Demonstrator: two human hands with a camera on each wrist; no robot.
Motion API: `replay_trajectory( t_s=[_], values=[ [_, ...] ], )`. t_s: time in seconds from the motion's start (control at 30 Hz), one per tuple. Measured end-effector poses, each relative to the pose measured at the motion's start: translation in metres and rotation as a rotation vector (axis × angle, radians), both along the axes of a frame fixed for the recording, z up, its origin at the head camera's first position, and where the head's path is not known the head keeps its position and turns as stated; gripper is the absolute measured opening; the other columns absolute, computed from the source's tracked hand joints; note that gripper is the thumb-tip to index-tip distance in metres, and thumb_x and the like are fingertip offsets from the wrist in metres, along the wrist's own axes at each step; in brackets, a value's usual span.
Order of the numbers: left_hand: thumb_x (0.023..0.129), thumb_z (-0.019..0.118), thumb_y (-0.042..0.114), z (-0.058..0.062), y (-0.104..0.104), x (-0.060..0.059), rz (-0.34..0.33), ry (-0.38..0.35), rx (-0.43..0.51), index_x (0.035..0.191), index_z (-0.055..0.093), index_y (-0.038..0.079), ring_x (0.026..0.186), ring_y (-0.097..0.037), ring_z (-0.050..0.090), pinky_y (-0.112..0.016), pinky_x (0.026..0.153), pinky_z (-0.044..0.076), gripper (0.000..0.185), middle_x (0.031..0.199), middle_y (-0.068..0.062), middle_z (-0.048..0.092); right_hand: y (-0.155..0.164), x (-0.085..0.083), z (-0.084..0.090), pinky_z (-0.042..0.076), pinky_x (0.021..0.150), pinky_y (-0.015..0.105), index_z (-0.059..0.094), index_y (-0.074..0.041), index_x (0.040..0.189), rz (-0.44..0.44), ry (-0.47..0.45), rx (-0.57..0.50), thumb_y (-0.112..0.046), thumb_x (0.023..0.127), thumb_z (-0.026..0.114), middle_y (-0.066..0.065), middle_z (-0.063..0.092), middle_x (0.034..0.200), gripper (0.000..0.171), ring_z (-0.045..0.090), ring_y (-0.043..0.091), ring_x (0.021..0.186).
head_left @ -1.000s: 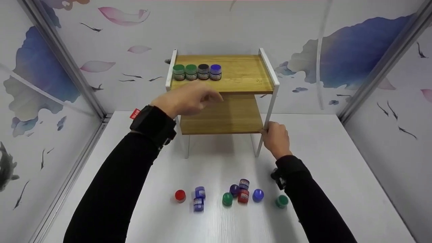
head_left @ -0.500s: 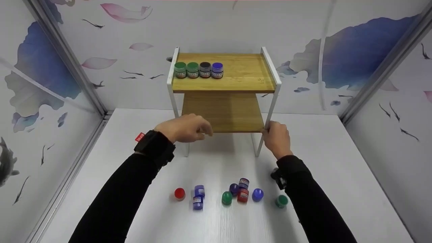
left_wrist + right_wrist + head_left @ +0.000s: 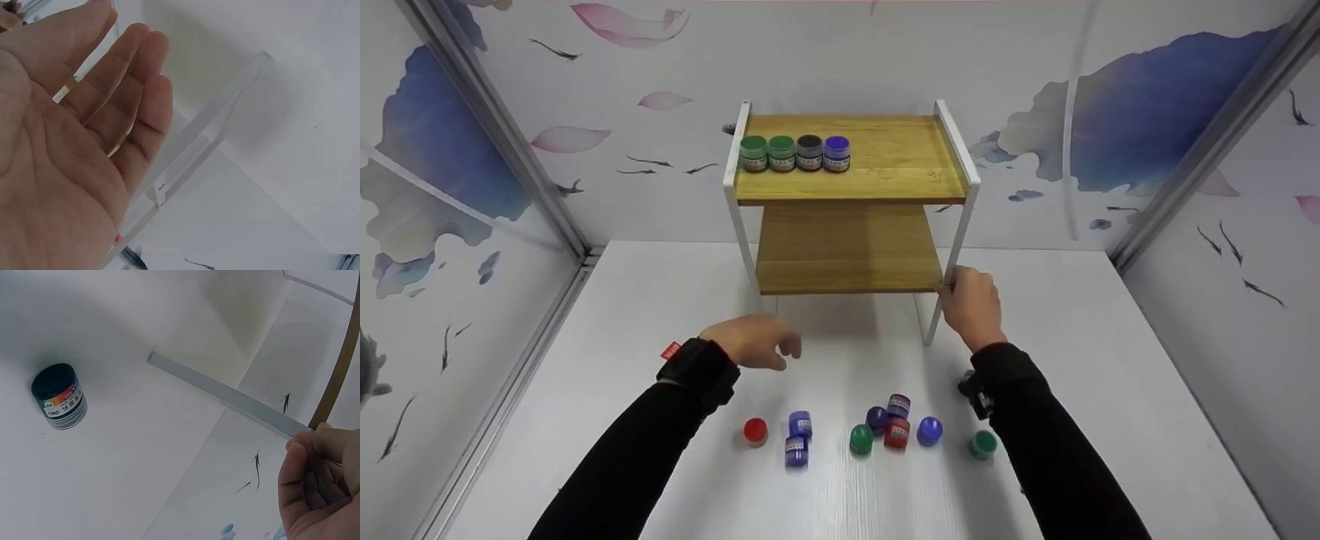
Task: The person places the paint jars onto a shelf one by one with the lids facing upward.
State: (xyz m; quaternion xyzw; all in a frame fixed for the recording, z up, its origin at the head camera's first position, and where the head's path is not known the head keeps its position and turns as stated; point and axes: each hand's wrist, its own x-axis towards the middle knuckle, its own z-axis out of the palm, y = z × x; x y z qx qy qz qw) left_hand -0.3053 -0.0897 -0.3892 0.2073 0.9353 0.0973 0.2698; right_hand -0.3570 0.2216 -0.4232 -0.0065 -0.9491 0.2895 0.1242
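At left, the left hand (image 3: 751, 343) is held above the white worktop (image 3: 1057, 315), palm empty, fingers relaxed and slightly bent; near it a red jar (image 3: 755, 432) is seen, then two blue-violet jars (image 3: 796, 451), close together; behind, on the left part of the upper shelf (image 3: 900, 157), two green-lidded jars (image 3: 754, 154), a black-lidded jar (image 3: 809, 154) and a blue-lidded jar (image 3: 836, 154) are lined up upright; in front, a green jar (image 3: 861, 439), a dark violet jar (image 3: 876, 418), a labelled red jar (image 3: 896, 433) and a labelled purple jar (image 3: 898, 406) are closely gathered; a blue jar (image 3: 930, 430) is placed just beyond; the white leg (image 3: 962, 232) beside the lower shelf (image 3: 847, 247) is pinched by the right hand (image 3: 973, 306); nearer, a dark green jar (image 3: 982, 444) is seen; the jars are judged light, rigid and rather slippery, best taken around the sides or lid; the leg is judged stiff, best gripped near the shelf corner.
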Motion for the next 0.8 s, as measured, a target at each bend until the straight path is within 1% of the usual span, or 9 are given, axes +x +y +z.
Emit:
replay_trajectory(
  t_s=[0.17, 0.27, 0.4, 0.47, 0.53, 0.6, 0.67, 0.73, 0.8],
  values=[
    [0.088, 0.072, 0.016, -0.023, -0.008, 0.005, 0.059, -0.030, -0.019, 0.110, 0.071, 0.015, 0.097, -0.023, 0.061, -0.042, 0.088, 0.053, 0.023, 0.108, -0.006, 0.068, -0.001, 0.000, -0.001, 0.054, 0.066, 0.043, 0.068, 0.005, 0.092, -0.002, -0.006, 0.001, -0.011, 0.092, 0.065, 0.020, 0.071, 0.084, 0.017, 0.069, 0.031, 0.075],
    [0.086, 0.073, 0.017, -0.034, -0.013, 0.011, 0.091, -0.045, -0.049, 0.108, 0.070, 0.015, 0.093, -0.022, 0.060, -0.042, 0.085, 0.053, 0.022, 0.103, -0.005, 0.067, -0.001, 0.000, -0.001, 0.054, 0.066, 0.043, 0.067, 0.004, 0.089, 0.001, 0.005, 0.007, -0.011, 0.092, 0.065, 0.020, 0.070, 0.082, 0.016, 0.068, 0.031, 0.074],
    [0.085, 0.075, 0.020, -0.048, -0.017, 0.019, 0.111, -0.063, -0.083, 0.110, 0.069, 0.013, 0.092, -0.022, 0.058, -0.044, 0.085, 0.051, 0.026, 0.103, -0.006, 0.067, 0.000, 0.000, -0.001, 0.051, 0.064, 0.043, 0.066, 0.002, 0.082, 0.008, 0.020, 0.008, -0.012, 0.091, 0.065, 0.018, 0.069, 0.078, 0.016, 0.066, 0.031, 0.072],
    [0.085, 0.075, 0.022, -0.054, -0.019, 0.024, 0.134, -0.078, -0.092, 0.111, 0.068, 0.012, 0.091, -0.023, 0.056, -0.046, 0.084, 0.050, 0.029, 0.105, -0.007, 0.067, 0.000, 0.000, -0.001, 0.051, 0.064, 0.042, 0.065, 0.002, 0.082, 0.011, 0.018, 0.006, -0.011, 0.091, 0.065, 0.018, 0.069, 0.078, 0.016, 0.066, 0.030, 0.072],
    [0.084, 0.076, 0.025, -0.061, -0.020, 0.027, 0.166, -0.098, -0.099, 0.111, 0.067, 0.013, 0.088, -0.024, 0.055, -0.045, 0.081, 0.050, 0.032, 0.105, -0.007, 0.066, 0.000, 0.000, 0.000, 0.052, 0.065, 0.042, 0.066, 0.003, 0.084, 0.008, 0.011, 0.005, -0.011, 0.092, 0.064, 0.019, 0.069, 0.080, 0.016, 0.066, 0.030, 0.073],
    [0.082, 0.077, 0.028, -0.068, -0.021, 0.030, 0.205, -0.119, -0.102, 0.111, 0.066, 0.014, 0.084, -0.023, 0.056, -0.042, 0.075, 0.051, 0.034, 0.102, -0.006, 0.066, 0.000, 0.000, 0.000, 0.052, 0.065, 0.043, 0.067, 0.004, 0.087, 0.008, 0.002, 0.005, -0.011, 0.092, 0.064, 0.020, 0.069, 0.081, 0.016, 0.067, 0.031, 0.074],
    [0.081, 0.078, 0.030, -0.074, -0.022, 0.033, 0.237, -0.135, -0.098, 0.110, 0.064, 0.015, 0.080, -0.023, 0.058, -0.039, 0.069, 0.049, 0.035, 0.096, -0.005, 0.064, -0.001, -0.001, 0.000, 0.053, 0.066, 0.044, 0.067, 0.004, 0.089, 0.004, -0.007, 0.005, -0.012, 0.092, 0.064, 0.020, 0.069, 0.083, 0.017, 0.068, 0.032, 0.076],
    [0.080, 0.079, 0.030, -0.079, -0.022, 0.035, 0.254, -0.144, -0.094, 0.108, 0.063, 0.016, 0.075, -0.022, 0.060, -0.036, 0.065, 0.047, 0.036, 0.090, -0.003, 0.063, -0.001, 0.000, 0.000, 0.053, 0.067, 0.044, 0.067, 0.004, 0.089, 0.000, -0.005, 0.009, -0.012, 0.092, 0.064, 0.021, 0.070, 0.083, 0.017, 0.068, 0.033, 0.076],
    [0.080, 0.080, 0.030, -0.083, -0.022, 0.036, 0.255, -0.140, -0.089, 0.105, 0.062, 0.016, 0.073, -0.021, 0.059, -0.034, 0.063, 0.044, 0.034, 0.087, -0.002, 0.061, -0.001, 0.000, 0.000, 0.053, 0.067, 0.045, 0.067, 0.005, 0.090, 0.000, -0.001, 0.013, -0.013, 0.092, 0.065, 0.021, 0.069, 0.083, 0.018, 0.068, 0.033, 0.076]
  ],
)
